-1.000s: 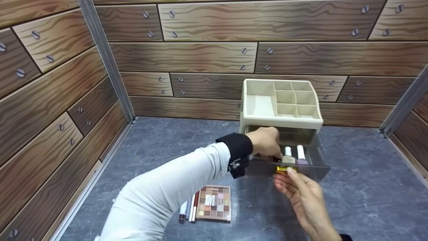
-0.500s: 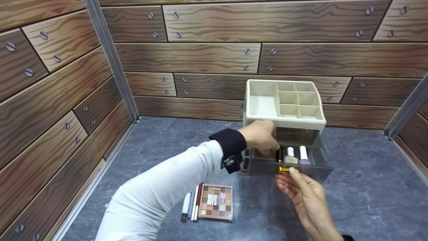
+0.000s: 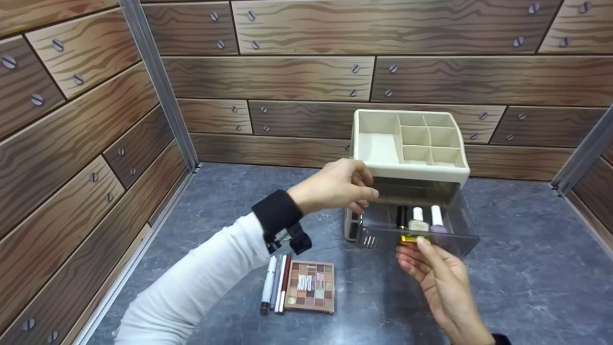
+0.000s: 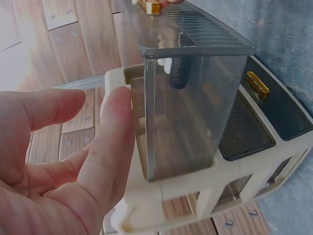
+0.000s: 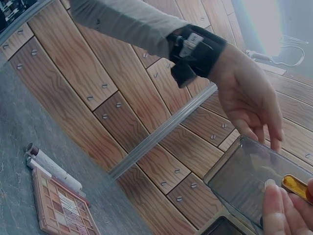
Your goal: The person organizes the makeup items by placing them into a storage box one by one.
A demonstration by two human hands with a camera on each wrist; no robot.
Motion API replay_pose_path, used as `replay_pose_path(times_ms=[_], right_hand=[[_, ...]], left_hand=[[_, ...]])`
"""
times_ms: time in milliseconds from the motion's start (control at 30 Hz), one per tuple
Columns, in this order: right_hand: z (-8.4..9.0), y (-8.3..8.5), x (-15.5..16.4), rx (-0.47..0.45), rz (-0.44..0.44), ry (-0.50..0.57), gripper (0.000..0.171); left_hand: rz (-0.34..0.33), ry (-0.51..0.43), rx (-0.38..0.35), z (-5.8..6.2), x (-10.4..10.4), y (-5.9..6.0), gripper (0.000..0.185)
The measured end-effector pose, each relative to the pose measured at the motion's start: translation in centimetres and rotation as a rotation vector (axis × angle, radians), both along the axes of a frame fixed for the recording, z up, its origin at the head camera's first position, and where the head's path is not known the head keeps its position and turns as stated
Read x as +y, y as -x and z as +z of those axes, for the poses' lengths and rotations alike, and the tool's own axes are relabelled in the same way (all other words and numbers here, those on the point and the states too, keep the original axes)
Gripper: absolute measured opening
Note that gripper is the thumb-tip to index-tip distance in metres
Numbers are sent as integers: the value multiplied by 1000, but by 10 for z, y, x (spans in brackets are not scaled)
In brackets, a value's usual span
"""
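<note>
A cream organizer with open top compartments stands at the back of the grey surface. Its smoky clear drawer is pulled out. Three small bottles stand in it: black-capped, beige and lilac. My right hand pinches the drawer's gold handle from the front. My left hand hovers empty over the drawer's left end, fingers relaxed. The left wrist view shows the left hand beside the drawer. The right wrist view shows the gold handle.
An eyeshadow palette and several pencils lie on the grey marbled surface in front of the organizer. Wood-patterned walls close in the left, back and right sides. A lower drawer with its own gold handle is closed.
My left hand has come out of the drawer, up and to the left, leaving the black-capped bottle standing inside. The right hand stays on the gold handle.
</note>
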State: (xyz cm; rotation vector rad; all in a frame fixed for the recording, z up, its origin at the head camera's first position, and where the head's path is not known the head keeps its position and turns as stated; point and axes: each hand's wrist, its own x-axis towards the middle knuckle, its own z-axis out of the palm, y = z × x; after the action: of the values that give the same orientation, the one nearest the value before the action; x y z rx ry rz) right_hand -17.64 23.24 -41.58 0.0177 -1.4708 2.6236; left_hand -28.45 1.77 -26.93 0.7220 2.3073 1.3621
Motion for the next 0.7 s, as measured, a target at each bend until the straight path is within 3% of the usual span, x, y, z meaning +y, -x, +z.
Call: replay_pose_path(times_ms=[133, 367, 700], right_hand=[[2, 0, -1, 1, -9, -4, 26], [3, 0, -1, 6, -5, 1, 25], [1, 0, -1, 5, -1, -13, 25]], left_hand=[[11, -32, 4, -2, -18, 0, 35], [40, -64, -13, -18, -50, 5, 39], [127, 56, -98, -58, -95, 15, 40]])
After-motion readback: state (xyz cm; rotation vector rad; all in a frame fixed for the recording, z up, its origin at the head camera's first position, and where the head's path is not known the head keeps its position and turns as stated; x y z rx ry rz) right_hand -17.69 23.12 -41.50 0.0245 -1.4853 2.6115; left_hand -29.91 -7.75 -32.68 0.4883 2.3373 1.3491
